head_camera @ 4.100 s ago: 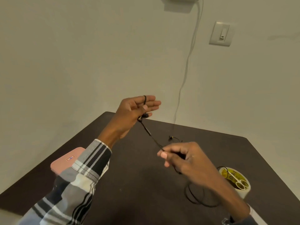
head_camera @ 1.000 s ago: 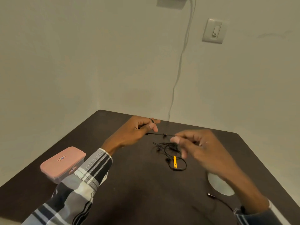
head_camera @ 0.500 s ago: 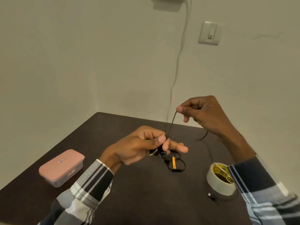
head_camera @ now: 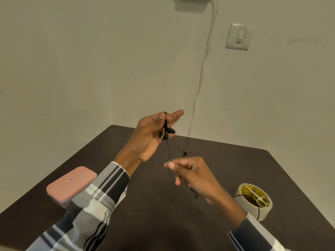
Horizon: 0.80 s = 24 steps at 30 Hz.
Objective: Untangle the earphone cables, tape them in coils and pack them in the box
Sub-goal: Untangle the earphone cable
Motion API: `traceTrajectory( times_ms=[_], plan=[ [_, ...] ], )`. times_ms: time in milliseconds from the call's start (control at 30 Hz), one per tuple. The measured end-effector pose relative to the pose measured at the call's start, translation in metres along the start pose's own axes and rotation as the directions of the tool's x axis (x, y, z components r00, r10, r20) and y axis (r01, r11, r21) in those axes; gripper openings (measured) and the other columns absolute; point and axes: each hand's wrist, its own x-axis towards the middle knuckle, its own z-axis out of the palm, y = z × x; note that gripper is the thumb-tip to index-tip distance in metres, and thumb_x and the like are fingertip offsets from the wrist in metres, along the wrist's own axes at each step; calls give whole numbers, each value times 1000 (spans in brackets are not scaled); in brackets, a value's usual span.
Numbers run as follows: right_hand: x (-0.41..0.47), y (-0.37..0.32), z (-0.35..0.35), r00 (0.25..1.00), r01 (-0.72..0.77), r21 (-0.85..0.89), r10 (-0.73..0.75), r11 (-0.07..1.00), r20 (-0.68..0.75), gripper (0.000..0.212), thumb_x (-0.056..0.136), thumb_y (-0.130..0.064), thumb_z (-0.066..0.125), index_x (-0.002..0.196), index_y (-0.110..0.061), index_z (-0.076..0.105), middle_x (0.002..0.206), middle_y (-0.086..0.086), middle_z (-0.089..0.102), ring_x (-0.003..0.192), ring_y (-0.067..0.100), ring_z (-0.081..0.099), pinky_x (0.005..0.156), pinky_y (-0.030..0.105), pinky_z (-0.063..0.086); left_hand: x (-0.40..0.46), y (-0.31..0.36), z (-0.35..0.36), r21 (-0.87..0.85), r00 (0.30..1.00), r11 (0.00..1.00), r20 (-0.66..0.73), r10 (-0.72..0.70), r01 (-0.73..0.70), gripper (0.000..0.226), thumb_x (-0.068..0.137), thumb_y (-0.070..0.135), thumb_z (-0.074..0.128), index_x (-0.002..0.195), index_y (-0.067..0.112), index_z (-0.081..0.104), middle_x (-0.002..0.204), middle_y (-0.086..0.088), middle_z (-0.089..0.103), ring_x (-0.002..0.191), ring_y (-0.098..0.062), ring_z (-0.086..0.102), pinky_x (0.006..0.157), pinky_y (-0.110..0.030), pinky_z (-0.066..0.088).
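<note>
My left hand point(head_camera: 150, 136) is raised above the dark table point(head_camera: 154, 211), thumb pinching a black earphone cable point(head_camera: 168, 149) against the fingers; the earbuds point(head_camera: 169, 131) hang at the palm. The cable drops from there to my right hand point(head_camera: 192, 173), which grips it lower down; a short length trails out below that hand. A second earphone point(head_camera: 186, 152) with a yellow part lies on the table behind my right hand, mostly hidden. The pink-lidded box point(head_camera: 71, 184) sits shut at the left.
A roll of clear tape point(head_camera: 253, 201) stands at the right with small white scissors point(head_camera: 257, 197) resting on top. A white cord point(head_camera: 201, 73) hangs down the wall behind the table, beside a wall switch point(head_camera: 238, 36).
My left hand has lifted from near the table to well above it. My right hand has come down from above to below the left hand, still on the cable.
</note>
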Motion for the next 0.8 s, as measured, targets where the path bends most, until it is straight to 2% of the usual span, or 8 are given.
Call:
traceTrajectory(
  times_ms=[100,167,233,300,400,467,633,800],
  plan=[
    [-19,0,4,1000,15,-105,-13,994,16,22,100,-30,59,104,-20,78,58,2,65,47,6,55,63,12,47,2,-9,-11,321,995,947,-98,10,22,26,102,19,45,86,10,63,130,-3,65,127,-9,56,96,-25,45],
    [-28,-1,-2,1000,29,-190,-29,981,4,21,100,-35,59,98,-26,78,60,2,67,54,14,58,79,35,56,1,-15,-17,496,993,867,-114,14,45,27,103,19,46,89,10,67,129,2,66,124,0,55,91,-11,42],
    [-37,-8,-13,999,36,-233,-39,972,-8,20,99,-35,60,95,-28,78,61,1,68,55,19,57,79,46,55,-3,-21,-21,584,994,809,-105,-11,71,26,103,19,47,91,11,70,129,4,65,122,6,54,92,-6,40],
    [-43,-21,-26,997,59,-237,-70,970,-36,17,97,-33,62,91,-28,78,59,0,67,55,23,57,70,43,55,-6,-26,-24,651,995,753,-82,-55,95,26,103,19,48,91,15,71,130,7,64,124,8,51,95,-7,40],
    [-46,-44,-47,986,89,-254,-121,963,-114,17,95,-26,66,83,-24,78,54,-1,65,48,6,50,54,17,41,-10,-32,-25,714,991,690,-37,-131,118,26,102,21,48,91,17,71,130,9,64,125,10,48,103,-15,37],
    [-42,-58,-62,975,107,-287,-158,952,-159,16,94,-27,66,83,-25,78,56,0,66,45,13,48,50,21,41,-12,-33,-22,707,987,697,-11,-160,121,26,102,21,49,91,17,71,128,7,66,122,11,51,103,-17,39],
    [-15,-81,-87,935,187,-353,-276,917,-221,15,93,-31,66,87,-23,78,59,-1,69,56,33,55,66,36,51,-16,-32,-7,681,987,727,42,-155,85,28,102,22,48,89,16,72,120,10,69,119,7,55,98,-18,44],
    [20,-83,-102,914,202,-305,-290,931,-282,15,95,-24,67,89,-17,78,57,1,68,51,23,41,50,26,35,-23,-27,3,523,967,850,173,-185,69,28,102,16,45,94,4,69,123,-4,69,127,-11,56,110,-33,38]
  ],
)
